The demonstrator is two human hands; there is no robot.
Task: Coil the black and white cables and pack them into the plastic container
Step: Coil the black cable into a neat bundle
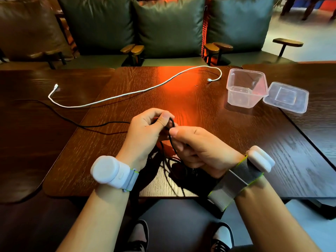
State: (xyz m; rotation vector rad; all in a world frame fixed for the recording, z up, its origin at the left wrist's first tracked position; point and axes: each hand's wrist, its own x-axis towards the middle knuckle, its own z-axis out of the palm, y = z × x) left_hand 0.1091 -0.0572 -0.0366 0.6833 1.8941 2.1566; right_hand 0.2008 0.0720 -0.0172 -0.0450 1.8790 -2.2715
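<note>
Shoes: two black-and-white shoes (140, 233) show on the floor under the near table edge.
Wrists: each forearm carries a white device on a grey strap, left (107, 171) and right (260, 159).
Left hand (145, 131): fingers curled, thumb pressed down, pinching the black cable (81, 126) above the table (236, 142).
Right hand (198, 148): fingers curled, thumb forward, gripping the same cable just beside the left hand's thumb.
Black cable: dark loops hang below both hands at the near edge; the loop count cannot be told. One strand runs from the left hand across the table to the left.
White cable (125, 94): lies uncoiled on the far half of the table, well apart from the hands, both plug ends showing.
Plastic container (238, 99): clear, upright and open, far right on the table.
Lid (301, 104): clear, flat on the table just beside the container's right side.
Background: green cushions (169, 24) on a sofa beyond the table.
</note>
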